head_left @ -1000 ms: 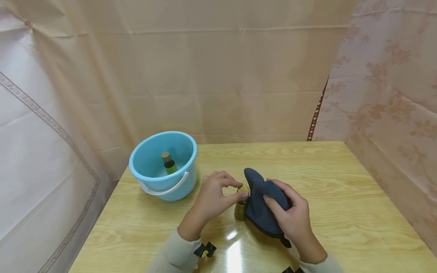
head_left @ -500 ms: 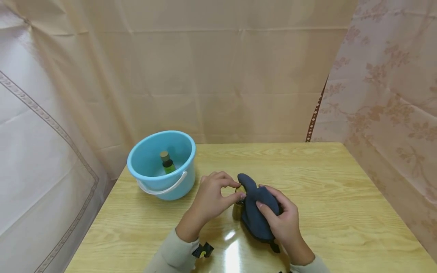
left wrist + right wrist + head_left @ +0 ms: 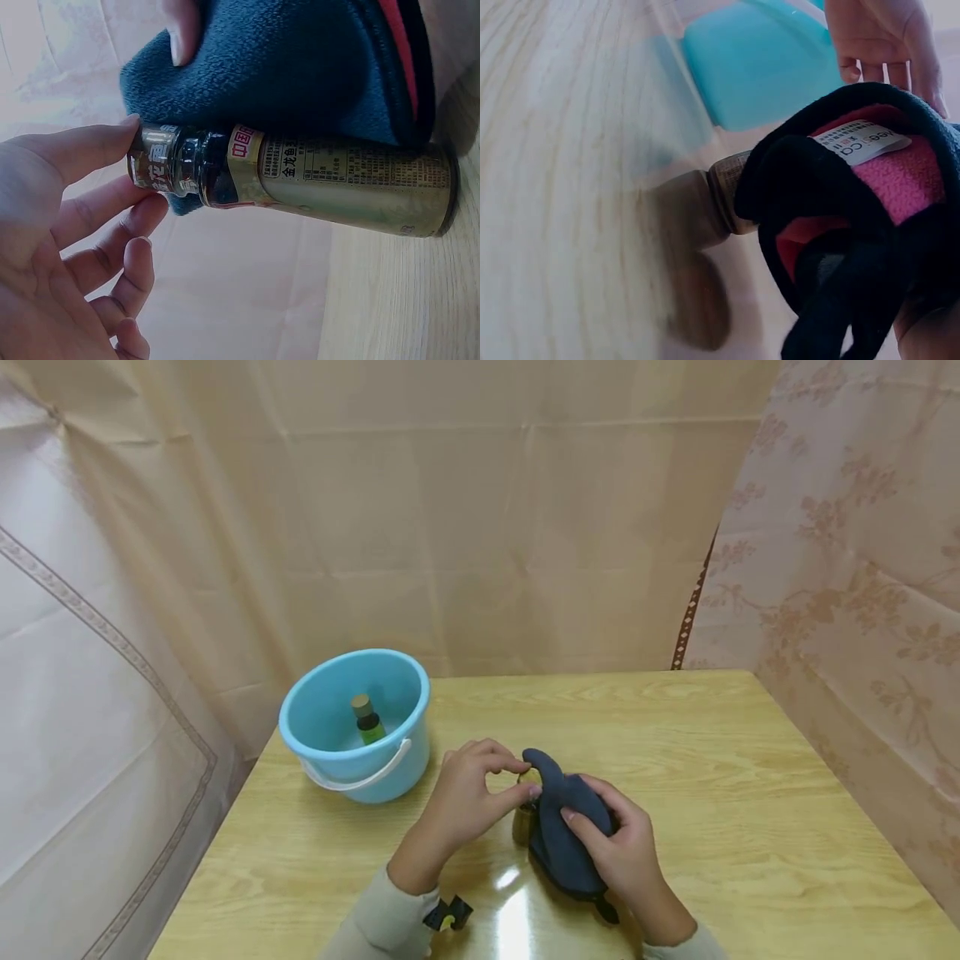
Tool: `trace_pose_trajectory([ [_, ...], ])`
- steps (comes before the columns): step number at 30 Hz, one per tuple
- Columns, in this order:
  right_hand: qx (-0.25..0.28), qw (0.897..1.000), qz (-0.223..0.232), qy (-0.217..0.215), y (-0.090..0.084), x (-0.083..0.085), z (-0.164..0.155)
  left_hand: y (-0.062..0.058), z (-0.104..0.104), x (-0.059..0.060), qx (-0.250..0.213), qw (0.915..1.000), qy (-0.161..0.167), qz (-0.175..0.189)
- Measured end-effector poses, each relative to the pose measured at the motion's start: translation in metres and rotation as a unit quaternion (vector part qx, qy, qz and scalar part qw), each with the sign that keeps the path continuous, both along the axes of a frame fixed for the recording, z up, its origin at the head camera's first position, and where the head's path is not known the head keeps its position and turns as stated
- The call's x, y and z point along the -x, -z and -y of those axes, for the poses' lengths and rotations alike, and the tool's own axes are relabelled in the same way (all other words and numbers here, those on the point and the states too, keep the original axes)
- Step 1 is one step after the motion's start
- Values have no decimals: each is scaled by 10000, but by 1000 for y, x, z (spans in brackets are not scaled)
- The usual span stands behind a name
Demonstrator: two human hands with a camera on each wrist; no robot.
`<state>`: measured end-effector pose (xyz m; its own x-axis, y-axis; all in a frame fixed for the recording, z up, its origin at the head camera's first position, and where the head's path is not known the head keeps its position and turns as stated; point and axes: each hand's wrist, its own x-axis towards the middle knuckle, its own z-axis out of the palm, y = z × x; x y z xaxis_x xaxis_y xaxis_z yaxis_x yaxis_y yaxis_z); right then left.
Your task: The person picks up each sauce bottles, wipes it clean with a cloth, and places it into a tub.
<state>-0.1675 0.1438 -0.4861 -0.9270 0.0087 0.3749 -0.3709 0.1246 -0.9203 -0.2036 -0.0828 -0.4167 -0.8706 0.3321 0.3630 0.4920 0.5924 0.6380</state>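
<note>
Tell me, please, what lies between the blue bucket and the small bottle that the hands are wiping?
Only the left hand, whose fingertips pinch the bottle top; otherwise bare table beside the bucket, per the head view.

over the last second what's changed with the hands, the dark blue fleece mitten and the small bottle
The right hand has slid the dark blue fleece mitten slightly left, tighter against the small dark bottle with the gold label. The left hand still pinches the bottle's cap. The light blue plastic bucket and the green bottle inside it have stayed put.
</note>
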Motion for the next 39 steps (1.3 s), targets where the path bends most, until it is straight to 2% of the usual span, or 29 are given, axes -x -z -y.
trace_pose_trajectory([
  [8, -240, 9963, 821, -122, 3, 3, -3, -2, 0, 1, -44, 9999, 43, 94],
  [15, -775, 9842, 1578, -216, 8, 10, -7, -4, 1, -1, -79, 9998, 96, 146],
  [20, -1053, 9756, 1915, -220, 8, 10, -7, -5, 2, -1, -111, 9996, 164, 183],
  [31, -1283, 9722, 1951, -159, 11, 11, -9, -5, 1, -1, -97, 9989, 166, 422],
  [34, -1202, 9756, 1831, -131, 12, 10, -8, -5, 1, -1, -85, 9989, 160, 438],
  [39, -769, 9853, 1520, -81, 9, 7, -8, -5, 1, -1, -144, 9983, 218, 518],
])
